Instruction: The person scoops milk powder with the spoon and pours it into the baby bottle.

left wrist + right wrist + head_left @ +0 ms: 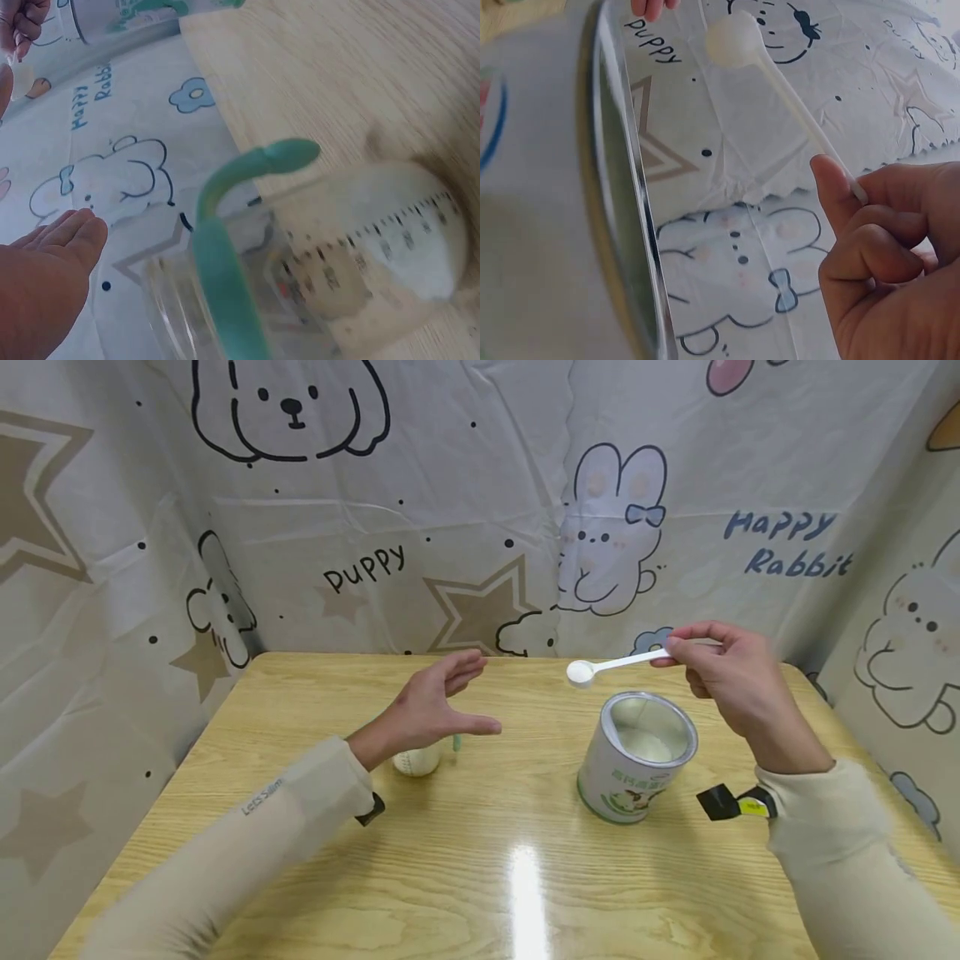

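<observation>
Between thumb and fingers my right hand (731,677) pinches the handle end of a white measuring scoop (626,662), whose bowl is full of white powder. Below the scoop stands an open can (618,777) with pale powder inside. My left hand (431,702) is held in the air with fingers extended and thumb apart, nothing in its grasp. Beneath the left wrist a baby bottle (416,762) stands on the table, largely hidden by that arm in the head view. In the left wrist view the bottle (360,247) shows measuring marks, a green handle (225,277) and whitish contents.
The wooden table (465,877) ends at a printed cloth backdrop (450,527) behind and at the sides. The can stands right of centre, the bottle left of centre. A bright light reflection lies on the table's front part.
</observation>
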`<state>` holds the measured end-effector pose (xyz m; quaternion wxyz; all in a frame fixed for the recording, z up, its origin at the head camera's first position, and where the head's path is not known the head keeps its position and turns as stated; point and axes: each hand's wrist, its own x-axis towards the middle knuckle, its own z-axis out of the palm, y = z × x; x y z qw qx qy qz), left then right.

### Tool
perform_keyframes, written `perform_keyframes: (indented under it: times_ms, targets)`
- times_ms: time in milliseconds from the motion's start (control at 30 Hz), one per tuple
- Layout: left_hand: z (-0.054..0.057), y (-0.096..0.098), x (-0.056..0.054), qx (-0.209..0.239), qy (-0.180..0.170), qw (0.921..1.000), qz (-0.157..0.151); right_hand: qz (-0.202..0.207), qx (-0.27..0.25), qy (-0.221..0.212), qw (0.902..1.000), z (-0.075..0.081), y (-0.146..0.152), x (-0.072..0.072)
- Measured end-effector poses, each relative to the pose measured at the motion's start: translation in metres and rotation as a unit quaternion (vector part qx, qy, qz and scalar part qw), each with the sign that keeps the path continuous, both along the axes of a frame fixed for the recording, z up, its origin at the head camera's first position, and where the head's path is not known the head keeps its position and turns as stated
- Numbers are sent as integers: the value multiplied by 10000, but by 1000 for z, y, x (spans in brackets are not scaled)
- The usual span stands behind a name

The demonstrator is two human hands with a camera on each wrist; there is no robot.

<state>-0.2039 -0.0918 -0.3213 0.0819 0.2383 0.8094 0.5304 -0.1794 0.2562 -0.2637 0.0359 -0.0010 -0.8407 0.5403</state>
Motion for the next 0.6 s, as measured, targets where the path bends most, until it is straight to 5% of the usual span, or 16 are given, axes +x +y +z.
perform_keyframes:
  times_ms: [600]
  targets:
    - [-7,-43,1,-431,459,9974,337,594,-1062,-135,9925,4,-51,-9]
